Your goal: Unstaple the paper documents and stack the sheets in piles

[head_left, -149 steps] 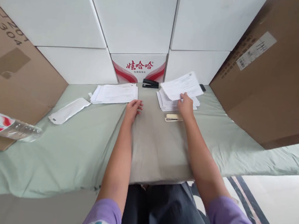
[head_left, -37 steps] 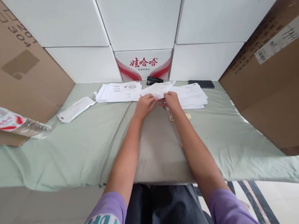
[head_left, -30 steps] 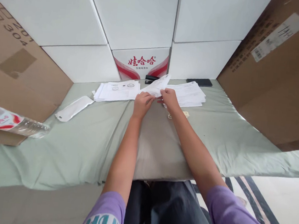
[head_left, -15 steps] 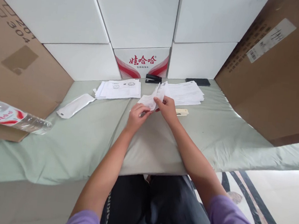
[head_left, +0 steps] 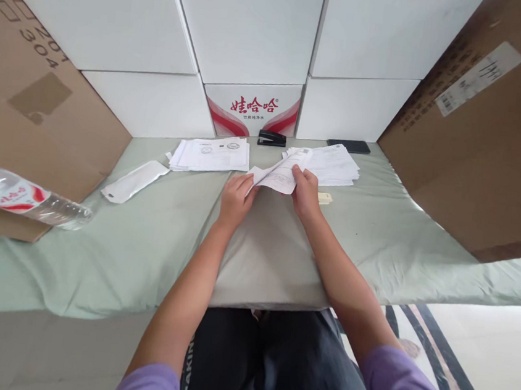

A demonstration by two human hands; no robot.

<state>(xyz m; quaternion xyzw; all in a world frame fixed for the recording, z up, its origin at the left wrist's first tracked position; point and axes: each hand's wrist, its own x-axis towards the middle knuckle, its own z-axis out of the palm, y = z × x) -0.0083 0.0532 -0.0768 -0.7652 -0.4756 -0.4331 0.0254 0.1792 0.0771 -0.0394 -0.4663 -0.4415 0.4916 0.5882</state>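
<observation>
Both my hands hold a sheaf of white printed paper (head_left: 281, 175) above the cloth-covered table. My left hand (head_left: 236, 199) is closed on its left edge, fingers on top. On the right edge, my right hand (head_left: 306, 190) pinches it with the thumb in front. The paper bends upward between them, so its sheets curl apart. Just behind my right hand lies a fanned stack of printed papers (head_left: 333, 165). A cream-coloured object (head_left: 325, 199) peeks out beside my right wrist, mostly hidden. Left of the held paper rests another stack with round stamps (head_left: 211, 156).
At the back stand a black stapler (head_left: 272, 138) and a dark phone-like slab (head_left: 349, 146). A white pouch (head_left: 135, 182) and a water bottle (head_left: 22, 196) are to the left. Cardboard boxes (head_left: 29, 96) flank the table, and white cartons (head_left: 264, 22) wall its rear.
My hands have moved apart, the right one shifting rightward. The paper between them has opened out and now shows more of its printed face.
</observation>
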